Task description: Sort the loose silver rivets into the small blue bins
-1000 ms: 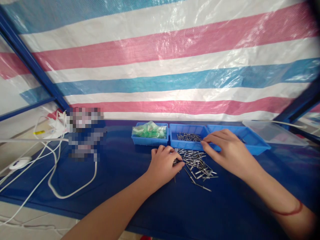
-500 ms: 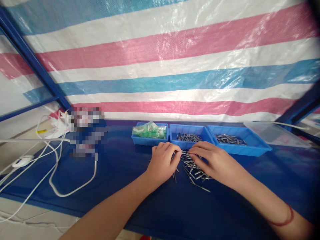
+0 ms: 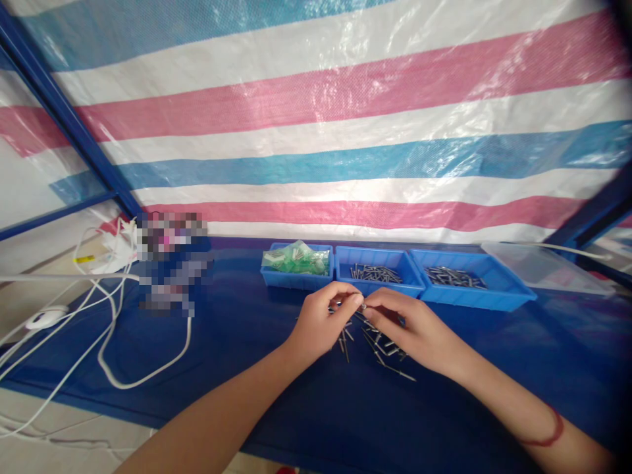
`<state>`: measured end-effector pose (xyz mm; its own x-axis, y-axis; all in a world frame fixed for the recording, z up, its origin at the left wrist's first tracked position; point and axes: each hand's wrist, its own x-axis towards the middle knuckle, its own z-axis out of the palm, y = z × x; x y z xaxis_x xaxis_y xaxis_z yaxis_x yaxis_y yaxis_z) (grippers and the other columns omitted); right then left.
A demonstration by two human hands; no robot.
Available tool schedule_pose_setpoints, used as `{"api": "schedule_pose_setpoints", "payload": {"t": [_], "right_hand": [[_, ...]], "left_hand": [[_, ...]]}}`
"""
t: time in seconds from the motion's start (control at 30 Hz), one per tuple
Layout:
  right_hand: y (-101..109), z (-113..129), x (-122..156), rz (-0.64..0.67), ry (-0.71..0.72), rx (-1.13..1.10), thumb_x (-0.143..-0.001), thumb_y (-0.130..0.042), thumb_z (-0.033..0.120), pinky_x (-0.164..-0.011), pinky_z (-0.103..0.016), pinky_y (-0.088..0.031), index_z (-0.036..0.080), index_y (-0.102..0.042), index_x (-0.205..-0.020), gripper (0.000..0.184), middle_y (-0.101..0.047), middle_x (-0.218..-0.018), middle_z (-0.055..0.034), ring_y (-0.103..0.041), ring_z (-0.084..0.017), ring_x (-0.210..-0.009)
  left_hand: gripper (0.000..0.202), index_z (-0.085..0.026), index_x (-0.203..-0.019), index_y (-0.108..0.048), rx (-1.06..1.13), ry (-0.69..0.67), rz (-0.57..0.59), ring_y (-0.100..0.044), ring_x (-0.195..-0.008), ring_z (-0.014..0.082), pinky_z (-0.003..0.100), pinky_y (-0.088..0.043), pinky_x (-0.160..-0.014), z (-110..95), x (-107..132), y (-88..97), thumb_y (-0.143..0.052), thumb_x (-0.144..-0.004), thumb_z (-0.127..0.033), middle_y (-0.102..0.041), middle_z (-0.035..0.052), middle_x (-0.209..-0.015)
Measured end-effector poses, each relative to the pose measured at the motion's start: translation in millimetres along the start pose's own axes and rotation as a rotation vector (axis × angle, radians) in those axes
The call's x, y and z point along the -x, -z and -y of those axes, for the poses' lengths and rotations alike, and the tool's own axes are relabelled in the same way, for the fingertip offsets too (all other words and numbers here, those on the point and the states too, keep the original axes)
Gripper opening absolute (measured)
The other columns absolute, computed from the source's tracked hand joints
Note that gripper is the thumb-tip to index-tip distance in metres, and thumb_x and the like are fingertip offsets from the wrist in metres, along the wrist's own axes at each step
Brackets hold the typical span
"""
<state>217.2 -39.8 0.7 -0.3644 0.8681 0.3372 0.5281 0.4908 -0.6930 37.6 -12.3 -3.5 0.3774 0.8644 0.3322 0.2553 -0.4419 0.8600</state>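
Metal pins (image 3: pixel 381 347) lie loose on the blue tabletop (image 3: pixel 415 421), just below centre frame; a brushing knuckle could scatter them, and a weak pinch could drop the small metal piece (image 3: pixel 364 306) mid-frame. The left hand (image 3: pixel 323 322) pinches it, fingers nearly together; the right hand's (image 3: pixel 419 329) fingers, slightly parted, meet it, grip unclear.

Far ctr/right of counter (image 3: pixel 390 424) is blocked by 3 blue bins (image 3: pixel 378 256) in tight row. Mid is taken up by left fingers (image 3: pixel 340 289) & right fingers (image 3: pixel 389 299), close tog. above loose pins (image 3: pixel 388 351). Left side is crossed by white cable (image 3: pixel 123 387); room is found btwn cable & bins, also nearer than pins.
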Motion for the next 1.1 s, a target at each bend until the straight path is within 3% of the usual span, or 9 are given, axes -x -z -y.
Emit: {"api": "schedule_pose_setpoints", "payload": {"t": [0.27,0.4,0.57,0.67,0.77,0.93,1.1], "right_hand": [[14,-10,-1,-0.168,-0.041,0.038,-0.089,-0.051,0.041,-0.058,-0.028,-0.045,0.021,-0.063,-0.084,0.024,-0.065,-0.081,-0.0049,-0.056,-0.016,-0.068],[43,-23,-1,-0.31,-0.025,0.336,-0.089,-0.049,0.043,-0.061,-0.029,-0.044,0.02,-0.064,-0.082,0.029,-0.066,-0.079,-0.0052,-0.057,-0.017,-0.066],[85,-61,9,-0.524,-0.255,0.76,-0.085,-0.049,0.043,-0.055,-0.034,-0.042,0.021,-0.062,-0.077,0.027,-0.065,-0.071,-0.0063,-0.06,-0.022,-0.059],[101,-89,19,-0.416,-0.391,0.918,-0.084,-0.046,0.047,-0.048,-0.035,-0.038,0.026,-0.062,-0.074,0.028,-0.062,-0.065,-0.0062,-0.058,-0.027,-0.054],[104,-101,24,-0.394,-0.384,0.944,-0.082,-0.049,0.047,-0.047,-0.034,-0.036,0.028,-0.063,-0.077,0.024,-0.062,-0.064,-0.006,-0.057,-0.028,-0.052],[93,-79,15,-0.425,-0.195,0.87,-0.086,-0.048,0.041,-0.054,-0.039,-0.039,0.023,-0.062,-0.077,0.025,-0.065,-0.072,-0.011,-0.06,-0.03,-0.064],[75,-42,5,-0.401,-0.022,0.735,-0.088,-0.049,0.034,-0.074,-0.041,-0.043,0.021,-0.063,-0.081,0.02,-0.067,-0.081,-0.0093,-0.061,-0.028,-0.079]], "left_hand": [[0.017,-0.019,-0.1,-0.06,-0.254,-0.128,0.01,-0.06,-0.091,0.0175,0.029,-0.043,-0.085,3,1,2.1,-0.048,-0.092,-0.029,-0.066,0.0035,-0.096],[0.034,-0.021,-0.122,-0.051,-0.434,-0.175,0.07,-0.058,-0.102,0.0222,0.037,-0.04,-0.092,3,5,1.2,-0.051,-0.09,-0.033,-0.065,0.0059,-0.107],[0.043,-0.022,-0.124,-0.054,-0.575,-0.188,0.219,-0.053,-0.11,0.0257,0.041,-0.039,-0.095,1,9,1.2,-0.052,-0.087,-0.045,-0.059,0.0084,-0.118],[0.038,-0.023,-0.118,-0.059,-0.636,-0.196,0.256,-0.051,-0.112,0.0261,0.041,-0.039,-0.095,5,9,0.4,-0.053,-0.087,-0.044,-0.058,0.0082,-0.119],[0.025,-0.024,-0.107,-0.065,-0.661,-0.203,0.252,-0.05,-0.111,0.0247,0.04,-0.039,-0.093,10,9,-1.1,-0.053,-0.088,-0.036,-0.059,0.0063,-0.116],[0.017,-0.023,-0.088,-0.067,-0.672,-0.203,0.221,-0.052,-0.106,0.0223,0.037,-0.04,-0.088,12,8,-2.9,-0.051,-0.09,-0.029,-0.062,0.0036,-0.108],[0.017,-0.021,-0.087,-0.064,-0.676,-0.184,0.203,-0.051,-0.105,0.0226,0.036,-0.04,-0.086,10,7,-3.7,-0.049,-0.092,-0.027,-0.062,0.0036,-0.105]]}}
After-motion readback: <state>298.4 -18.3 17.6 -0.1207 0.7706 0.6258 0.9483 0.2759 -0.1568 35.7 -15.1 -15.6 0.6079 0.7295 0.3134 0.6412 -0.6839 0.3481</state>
